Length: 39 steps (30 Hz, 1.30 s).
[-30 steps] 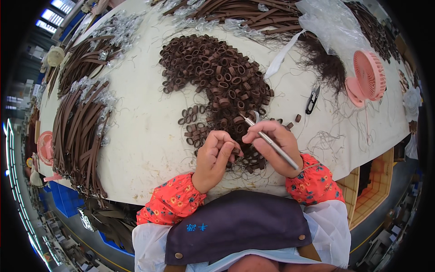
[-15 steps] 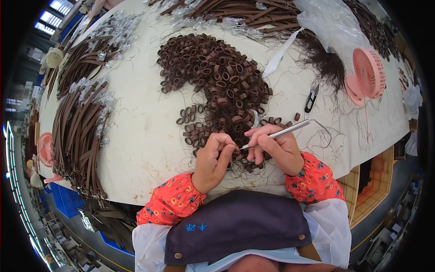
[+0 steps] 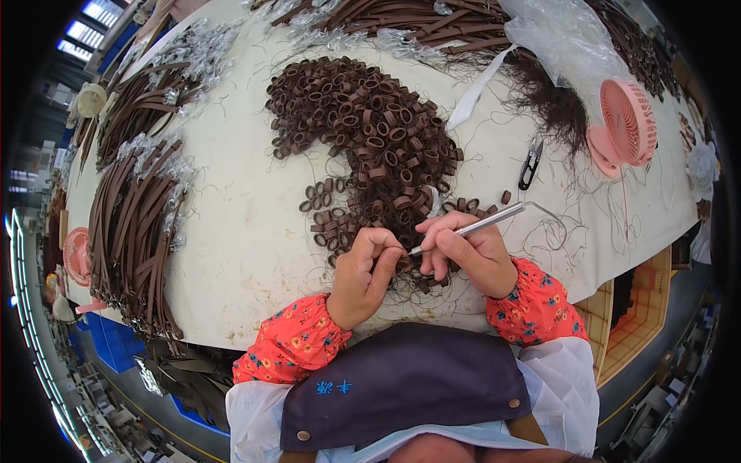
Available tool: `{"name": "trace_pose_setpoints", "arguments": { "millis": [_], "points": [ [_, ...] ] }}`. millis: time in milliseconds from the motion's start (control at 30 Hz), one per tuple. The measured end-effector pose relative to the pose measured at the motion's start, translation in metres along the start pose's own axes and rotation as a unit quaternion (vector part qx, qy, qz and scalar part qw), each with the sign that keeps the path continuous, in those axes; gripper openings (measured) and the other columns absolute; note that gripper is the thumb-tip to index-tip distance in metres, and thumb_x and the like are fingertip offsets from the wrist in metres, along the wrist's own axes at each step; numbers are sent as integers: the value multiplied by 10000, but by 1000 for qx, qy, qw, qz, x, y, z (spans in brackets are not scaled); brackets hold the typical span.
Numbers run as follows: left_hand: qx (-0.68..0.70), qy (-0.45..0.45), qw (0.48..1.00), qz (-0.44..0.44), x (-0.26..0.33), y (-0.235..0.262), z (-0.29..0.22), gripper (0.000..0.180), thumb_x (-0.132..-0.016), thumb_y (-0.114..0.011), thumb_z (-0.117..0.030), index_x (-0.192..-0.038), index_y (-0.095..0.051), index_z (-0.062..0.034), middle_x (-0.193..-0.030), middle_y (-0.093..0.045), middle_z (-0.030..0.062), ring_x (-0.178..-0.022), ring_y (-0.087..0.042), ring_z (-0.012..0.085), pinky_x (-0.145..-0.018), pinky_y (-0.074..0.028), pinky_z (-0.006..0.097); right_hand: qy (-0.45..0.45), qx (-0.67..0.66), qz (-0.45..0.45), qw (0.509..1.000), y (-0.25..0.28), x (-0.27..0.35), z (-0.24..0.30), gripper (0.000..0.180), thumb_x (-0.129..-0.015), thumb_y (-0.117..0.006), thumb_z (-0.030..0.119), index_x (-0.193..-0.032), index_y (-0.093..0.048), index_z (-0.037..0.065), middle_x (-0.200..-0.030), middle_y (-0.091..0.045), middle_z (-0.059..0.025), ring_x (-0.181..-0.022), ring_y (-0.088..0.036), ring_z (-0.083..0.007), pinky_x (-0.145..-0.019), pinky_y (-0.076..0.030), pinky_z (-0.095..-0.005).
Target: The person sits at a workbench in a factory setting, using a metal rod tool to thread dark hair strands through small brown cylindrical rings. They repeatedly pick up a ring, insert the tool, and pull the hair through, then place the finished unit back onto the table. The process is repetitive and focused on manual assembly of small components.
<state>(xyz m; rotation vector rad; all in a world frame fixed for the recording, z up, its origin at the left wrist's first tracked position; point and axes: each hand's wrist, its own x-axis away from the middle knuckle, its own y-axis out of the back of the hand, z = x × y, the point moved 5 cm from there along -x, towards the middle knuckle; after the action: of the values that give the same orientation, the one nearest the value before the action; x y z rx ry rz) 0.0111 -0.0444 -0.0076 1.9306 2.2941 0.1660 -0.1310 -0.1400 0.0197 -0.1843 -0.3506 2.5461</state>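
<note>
My right hand (image 3: 472, 245) grips a slim silver metal pen-like tool (image 3: 492, 219), whose thin wire or cord trails off its upper end to the right. The tool's tip points down-left at my left fingertips. My left hand (image 3: 368, 270) pinches a small brown loop, mostly hidden by the fingers, right at that tip. Just beyond both hands lies a large curved heap of small brown strap loops (image 3: 378, 116), tangled with dark threads. Looser brown loops (image 3: 333, 228) lie beside my left hand.
Bundles of brown straps (image 3: 133, 228) with clear plastic wrapping line the table's left side, and more straps (image 3: 432, 27) lie at the far edge. Black thread snips (image 3: 530, 165) and a pink fan (image 3: 627, 123) are on the right. Loose threads (image 3: 559, 116) lie nearby.
Almost nothing differs. Both hands stay in place with the tool's tip at the left fingertips.
</note>
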Motion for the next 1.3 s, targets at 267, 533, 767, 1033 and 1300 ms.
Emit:
{"name": "trace_pose_setpoints", "arguments": {
  "millis": [267,533,767,1033,1300],
  "points": [
    [2,17,1000,0,1,0,1,118,-1009,-466,-125,-1053,-452,-17,-879,-614,70,-765,-610,103,-622,-468,211,-1,4,-3,1000,-1,0,1,272,-1016,-470,233,-1005,-579,-16,-681,-586,-32,-678,-611,-118,-677,-504,-264],
    [3,12,1000,-9,1,0,-3,108,-1008,-466,-113,-1055,-452,-17,-876,-623,73,-742,-612,100,-606,-464,207,15,-6,-18,1000,1,1,1,249,-1012,-476,212,-1004,-581,-14,-684,-590,-30,-684,-610,-112,-681,-505,-260],
    [-24,-55,996,-66,0,-1,-5,119,-981,-532,-102,-1042,-476,-17,-745,-637,61,-618,-587,99,-568,-445,230,154,336,-26,929,-11,-3,15,267,-821,-715,94,-1047,-578,64,-837,-617,-64,-707,-638,-178,-664,-508,-296],
    [-66,-182,979,-65,-1,3,-22,140,-922,-585,-12,-1044,-521,-34,-1006,-606,134,-810,-624,181,-669,-494,279,-31,148,-79,985,-1,2,2,347,-791,-727,2,-1079,-544,64,-927,-606,-31,-823,-590,-87,-717,-497,-233],
    [-142,-166,975,-49,-5,0,-31,201,-821,-665,53,-976,-591,-52,-1151,-541,133,-783,-579,168,-683,-483,271,-16,-94,-93,991,6,-4,-4,324,-832,-705,-4,-1068,-492,61,-968,-584,-29,-862,-581,-72,-756,-492,-210]
  ]
}}
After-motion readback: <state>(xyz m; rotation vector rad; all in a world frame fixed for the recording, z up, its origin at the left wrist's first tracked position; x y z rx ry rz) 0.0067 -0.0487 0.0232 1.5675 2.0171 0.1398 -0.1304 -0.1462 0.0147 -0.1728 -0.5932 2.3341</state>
